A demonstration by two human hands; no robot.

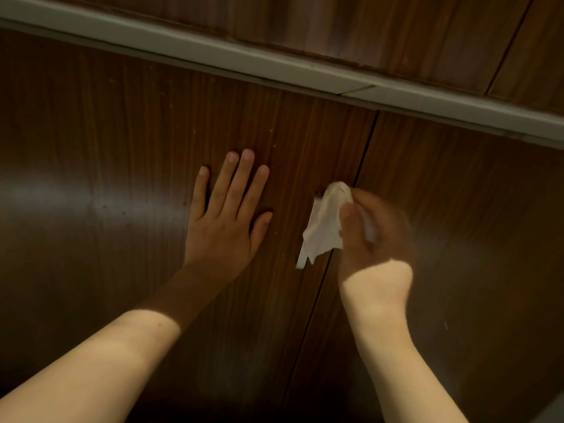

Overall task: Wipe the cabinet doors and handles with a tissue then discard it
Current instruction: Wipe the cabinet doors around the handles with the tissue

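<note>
Two dark wood-grain cabinet doors fill the view, the left door (pixel 122 148) and the right door (pixel 473 209), split by a thin vertical gap. My left hand (pixel 225 209) lies flat on the left door with its fingers spread. My right hand (pixel 372 233), blurred, grips a crumpled white tissue (pixel 325 227) and presses it over a pale metal handle (pixel 302 261) at the left door's right edge. Only the handle's lower end shows below the tissue.
A pale grey-white strip (pixel 274 68) runs across the top above the doors, with more wood panelling (pixel 366 25) beyond it. Small specks dot the left door above my left hand. A grey corner (pixel 549 413) shows at the bottom right.
</note>
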